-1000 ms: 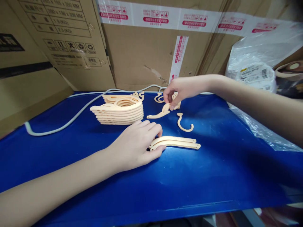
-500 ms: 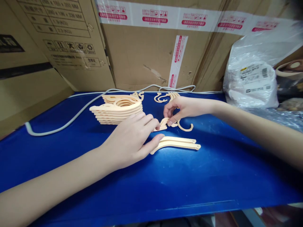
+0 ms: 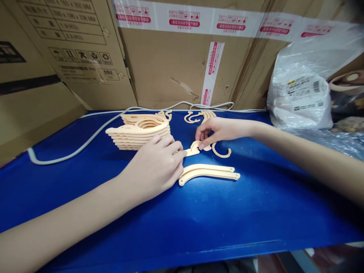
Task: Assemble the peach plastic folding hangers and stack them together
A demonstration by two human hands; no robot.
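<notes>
Between my hands lies a cream plastic folding hanger piece point(image 3: 192, 151) with a curved hook point(image 3: 224, 154) at its right end. My right hand point(image 3: 212, 132) pinches its upper middle between thumb and fingers. My left hand point(image 3: 159, 165) is closed around its left end; the thumb is mostly hidden. Just in front, two slim curved hanger arms point(image 3: 210, 172) lie side by side, their left ends close to my left hand. Behind my left hand is a stack of cream hanger pieces point(image 3: 133, 132). Several hooks point(image 3: 209, 115) lie behind my right hand.
A blue tabletop point(image 3: 227, 216) carries everything. A white cable point(image 3: 82, 149) loops along the back and left. Cardboard boxes point(image 3: 170, 57) wall the back and left side. At the back right sits a clear plastic bag point(image 3: 301, 98) with white contents and a label.
My left thumb has drawn in and the left fingers have closed, uncovering the left ends of the two hanger arms. My right hand keeps its pinch in nearly the same place.
</notes>
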